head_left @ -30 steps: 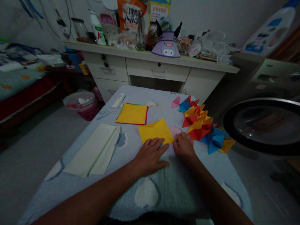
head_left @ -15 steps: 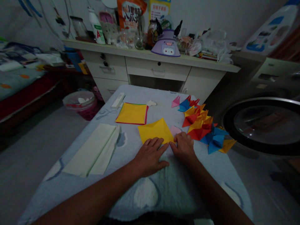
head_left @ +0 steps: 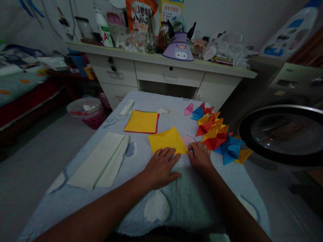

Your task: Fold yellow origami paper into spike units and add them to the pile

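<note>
A folded sheet of yellow origami paper (head_left: 168, 137) lies on the cloth-covered table, one point facing away from me. My left hand (head_left: 163, 164) rests flat across its near edge, fingers stretched and thumb apart. At the paper's right corner my right hand (head_left: 200, 155) is closed, with curled fingers and the thumb pinching that tip. Both hands hide part of the near edge. Beyond and to the left sits a stack of square coloured paper (head_left: 141, 121), yellow on top. Folded paper cranes (head_left: 214, 131) in red, orange, blue and pink crowd the right side.
Folded pale green cloth or paper (head_left: 98, 163) lies at left, and a narrow white box (head_left: 127, 107) farther back. A crumpled white scrap (head_left: 163, 110) is near the stack. Behind stands a cluttered desk (head_left: 169, 70); a washing machine (head_left: 282, 131) is at right, a bin (head_left: 87, 112) at left.
My right thumb has slid slightly right along the near edge to the paper's corner, away from my left fingers. My left hand stays pressed on the paper.
</note>
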Tool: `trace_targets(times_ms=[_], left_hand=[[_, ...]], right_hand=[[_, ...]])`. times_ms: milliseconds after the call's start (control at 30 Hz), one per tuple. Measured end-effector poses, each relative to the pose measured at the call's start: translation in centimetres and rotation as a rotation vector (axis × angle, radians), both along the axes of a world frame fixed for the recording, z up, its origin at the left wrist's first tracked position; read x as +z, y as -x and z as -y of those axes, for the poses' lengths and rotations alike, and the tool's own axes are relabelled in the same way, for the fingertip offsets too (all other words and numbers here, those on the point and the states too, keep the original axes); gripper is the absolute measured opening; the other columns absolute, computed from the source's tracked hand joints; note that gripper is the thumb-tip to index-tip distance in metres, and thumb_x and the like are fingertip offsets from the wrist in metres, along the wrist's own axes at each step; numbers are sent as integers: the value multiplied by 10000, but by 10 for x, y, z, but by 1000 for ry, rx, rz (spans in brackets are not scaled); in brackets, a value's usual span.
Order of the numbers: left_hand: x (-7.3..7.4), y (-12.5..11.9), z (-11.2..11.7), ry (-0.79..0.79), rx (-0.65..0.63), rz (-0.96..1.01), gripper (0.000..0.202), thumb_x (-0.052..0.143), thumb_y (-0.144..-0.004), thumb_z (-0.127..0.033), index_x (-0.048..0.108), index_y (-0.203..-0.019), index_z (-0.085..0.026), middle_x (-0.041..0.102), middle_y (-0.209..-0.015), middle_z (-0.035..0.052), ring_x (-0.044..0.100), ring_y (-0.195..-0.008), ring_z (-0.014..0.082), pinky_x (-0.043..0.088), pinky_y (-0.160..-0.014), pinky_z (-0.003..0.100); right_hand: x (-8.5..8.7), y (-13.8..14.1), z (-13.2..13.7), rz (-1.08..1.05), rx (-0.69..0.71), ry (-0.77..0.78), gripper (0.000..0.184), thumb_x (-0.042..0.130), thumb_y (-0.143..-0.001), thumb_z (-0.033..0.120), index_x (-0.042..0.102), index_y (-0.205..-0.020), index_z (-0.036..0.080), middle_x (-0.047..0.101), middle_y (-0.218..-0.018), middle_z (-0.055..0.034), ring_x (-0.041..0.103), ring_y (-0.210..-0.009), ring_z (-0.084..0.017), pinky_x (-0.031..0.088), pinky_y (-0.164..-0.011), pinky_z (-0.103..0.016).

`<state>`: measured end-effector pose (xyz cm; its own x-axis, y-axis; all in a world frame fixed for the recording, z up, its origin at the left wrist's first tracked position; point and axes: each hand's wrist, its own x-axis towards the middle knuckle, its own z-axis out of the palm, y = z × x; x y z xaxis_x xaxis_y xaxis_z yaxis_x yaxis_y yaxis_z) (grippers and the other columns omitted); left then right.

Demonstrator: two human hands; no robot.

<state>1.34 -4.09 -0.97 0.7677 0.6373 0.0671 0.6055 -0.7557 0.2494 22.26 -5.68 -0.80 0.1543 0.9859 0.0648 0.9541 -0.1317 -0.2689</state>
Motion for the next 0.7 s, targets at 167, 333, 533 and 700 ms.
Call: trace_targets(times_ms=[167, 333, 533, 700], left_hand=[[1, 1, 1, 2, -7, 9, 691, 479, -856, -630, 365, -1429, -259, 403, -1473, 116, 349, -1341, 311, 262, -1075, 473], [1, 1, 0, 8, -8, 6, 693, 495, -850, -623, 364, -1429, -265, 402, -1475, 117, 352, -1341, 321, 268, -1071, 485], [1, 0, 0, 4, -5, 0, 678, 493, -852, -617, 364, -1429, -284, 401, -1473, 111, 357, -1337, 318, 272, -1074, 485], [2, 0, 0, 14, -2, -2, 691, 505, -844, -619, 355, -1437, -297, 390, -1483, 108, 350, -1345, 319, 266, -1081, 486]], right_hand=[[0, -5, 0, -60, 7, 12, 172, 476, -874, 231, 591, -1003, 236, 550, -1092, -70, 459, -966, -243, 291, -779, -347], [-1, -3, 2, -59, 3, -37, 188, 437, -904, 281, 589, -999, 225, 553, -1052, -63, 460, -926, -230, 290, -771, -343], [1, -1, 5, -134, -10, -82, 220, 392, -890, 244, 601, -954, 219, 560, -1000, -49, 464, -913, -221, 297, -778, -344], [-2, 2, 5, -84, -3, -106, 258, 467, -881, 400, 593, -1009, 215, 559, -1019, -63, 467, -933, -248, 302, -781, -360]])
